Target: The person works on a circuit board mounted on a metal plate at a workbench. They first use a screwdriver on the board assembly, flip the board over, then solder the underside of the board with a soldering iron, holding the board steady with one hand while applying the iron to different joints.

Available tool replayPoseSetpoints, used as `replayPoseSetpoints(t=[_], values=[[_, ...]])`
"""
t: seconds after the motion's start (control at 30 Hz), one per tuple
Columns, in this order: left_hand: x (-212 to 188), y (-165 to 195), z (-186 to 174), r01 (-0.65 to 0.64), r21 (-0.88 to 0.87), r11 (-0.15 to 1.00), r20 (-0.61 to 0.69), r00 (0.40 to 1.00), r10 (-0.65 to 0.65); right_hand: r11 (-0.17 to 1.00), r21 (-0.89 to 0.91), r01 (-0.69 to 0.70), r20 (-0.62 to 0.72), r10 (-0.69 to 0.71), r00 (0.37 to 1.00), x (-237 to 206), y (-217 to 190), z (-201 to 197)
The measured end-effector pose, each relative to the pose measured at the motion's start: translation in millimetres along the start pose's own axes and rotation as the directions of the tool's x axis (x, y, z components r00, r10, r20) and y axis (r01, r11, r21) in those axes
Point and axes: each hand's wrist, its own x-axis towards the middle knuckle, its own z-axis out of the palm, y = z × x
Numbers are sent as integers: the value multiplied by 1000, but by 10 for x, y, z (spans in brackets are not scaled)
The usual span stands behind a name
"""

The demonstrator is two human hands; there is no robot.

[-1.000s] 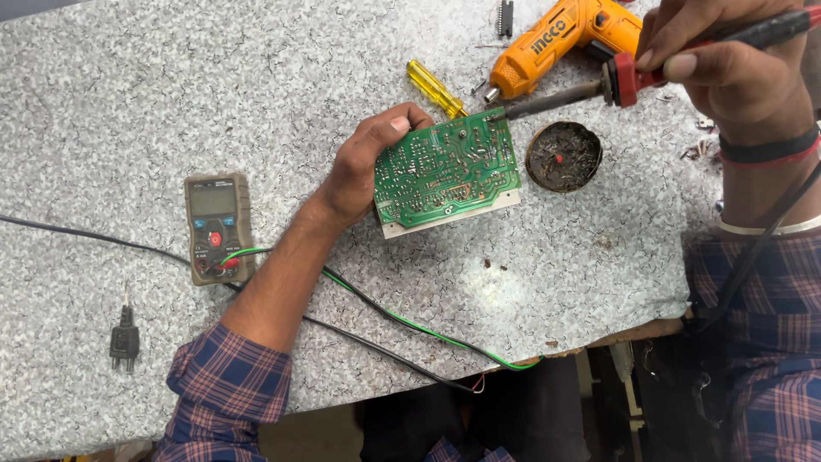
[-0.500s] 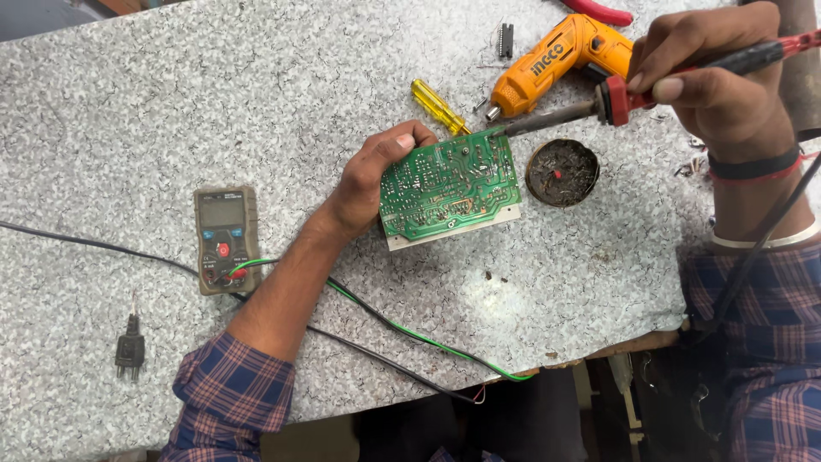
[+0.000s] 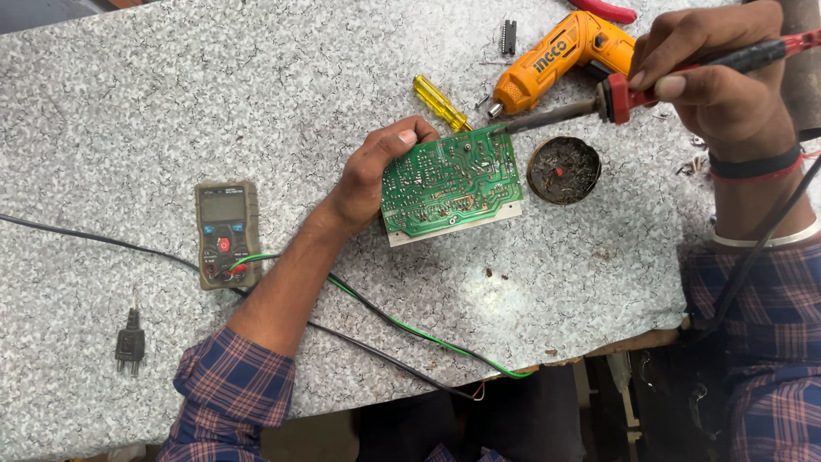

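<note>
My left hand grips the left edge of a green circuit board, holding it solder side up on the speckled grey table. In my right hand is a soldering iron with a red and black handle; its dark tip touches the board's upper right corner. A round tin of dark flux sits just right of the board.
An orange cordless screwdriver and a yellow-handled screwdriver lie behind the board. A grey multimeter lies at left with green and black leads trailing toward the table's front edge. A small black component lies near left; red plier handles at top.
The soldering iron's tip has come down from beside the orange screwdriver onto the board's upper right corner. My left hand keeps its hold on the board.
</note>
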Motion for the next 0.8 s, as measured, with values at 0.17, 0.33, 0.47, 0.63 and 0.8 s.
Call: replayPoseSetpoints(t=[0.17, 0.33, 0.47, 0.63, 0.8], values=[[-5, -2, 6, -3, -15, 1000, -3, 1000, 3, 1000, 0, 13, 27, -13, 1000, -8, 42, -27], [-9, 13, 17, 0, 6, 1000, -12, 1000, 0, 999, -25, 22, 40, -21, 999, -4, 70, -50], [-14, 31, 25, -6, 27, 1000, -11, 1000, 6, 999, -24, 28, 43, -27, 999, 11, 79, -51], [-16, 41, 35, -3, 26, 1000, -16, 1000, 3, 999, -32, 21, 44, -19, 999, 27, 64, -45], [-19, 44, 33, -7, 17, 1000, -17, 1000, 7, 1000, -13, 5, 40, -5, 999, 10, 50, -38]])
